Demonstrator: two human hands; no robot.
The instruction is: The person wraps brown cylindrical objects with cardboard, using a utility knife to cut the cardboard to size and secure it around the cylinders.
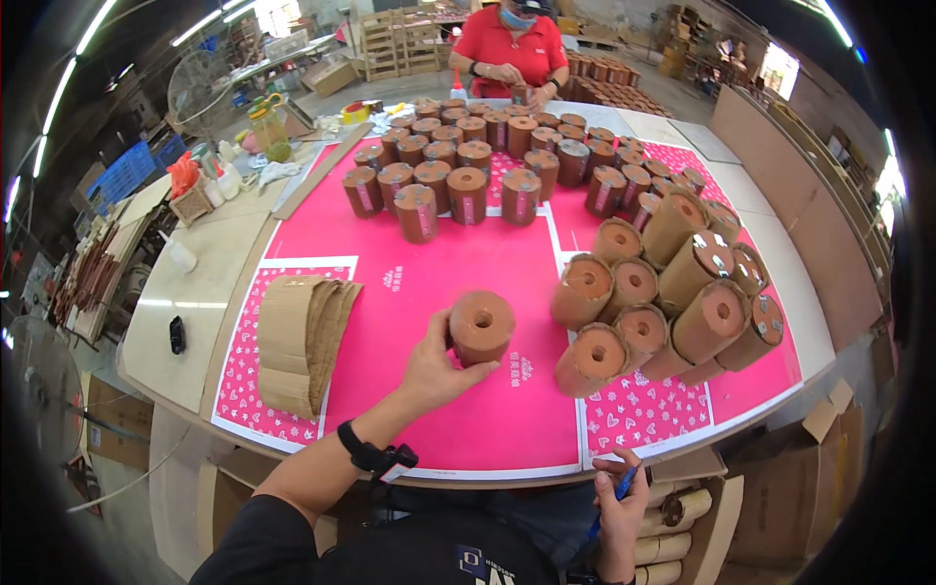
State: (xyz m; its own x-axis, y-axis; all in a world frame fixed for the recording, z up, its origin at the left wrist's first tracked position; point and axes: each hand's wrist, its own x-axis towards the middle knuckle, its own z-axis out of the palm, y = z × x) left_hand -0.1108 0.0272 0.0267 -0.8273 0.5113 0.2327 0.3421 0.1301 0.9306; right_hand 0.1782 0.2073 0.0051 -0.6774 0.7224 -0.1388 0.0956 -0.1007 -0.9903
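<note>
Honestly, that brown cylinder (pixel 484 330) over the pink sheet (pixel 448 419) could slip and roll into the paper-wrapped cylinders (pixel 582 290) if the left hand (pixel 441 361), thumb and fingers curled round its side, loosens, while the right hand (pixel 621 502) pinches a blue pen (pixel 626 483).

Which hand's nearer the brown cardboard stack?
Left. The left hand is right of the cardboard stack, holding a brown cylinder; the right hand is farther right, lower in view.

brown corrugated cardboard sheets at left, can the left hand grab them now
Probably not while the left hand grips a brown cylinder, though only flat pink sheeting separates it from the cardboard.
</note>
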